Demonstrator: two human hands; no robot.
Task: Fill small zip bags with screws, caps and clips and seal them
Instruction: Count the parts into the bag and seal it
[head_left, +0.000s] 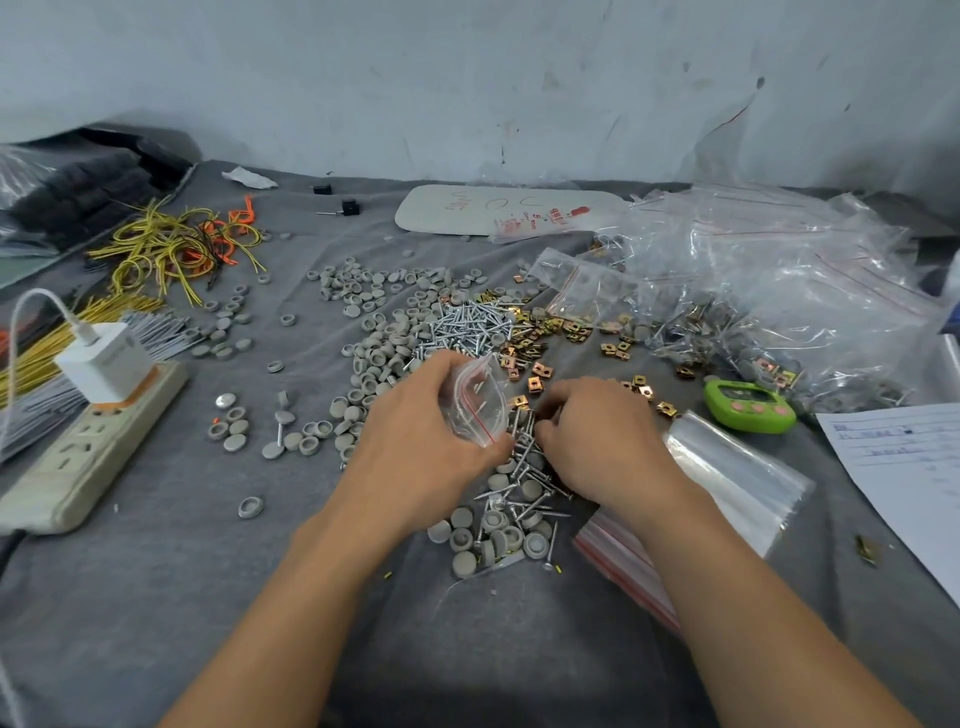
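Here, the left hand (431, 436) grips one small zip bag (474, 402), fingers and thumb curled round its clear body, with the red stripe showing. The bag sits just above the near heap, between the two hands. The right hand (597, 436) lies just beside it, knuckles up, fingers bent down into the screws (522, 449). Its own knuckles hide the fingertips, so I cannot tell whether they pinch anything.

Under both wrists lies a mixed heap of screws and grey caps (470, 540). Beyond the hands there are three loose spreads, each too many to count: more caps, a second screw pile (467, 325), and brass clips (545, 332).

The right forearm crosses one stack of empty bags (727, 478) and covers its near end. Right of that sit one green timer (748, 405) and one paper sheet (909, 467), which is cut off by the frame edge. A large heap of filled bags (779, 291) rises behind them; crinkled plastic blurs what is in them.

On the left stand one power strip (88, 447) with one white charger (104, 358) plugged in. Further back are tangled yellow wires (166, 249), orange ties (236, 221) and two black blocks (350, 208). Near the wall lies one white board (441, 208); its red writing is not legible. Everything rests on a grey cloth (156, 597).
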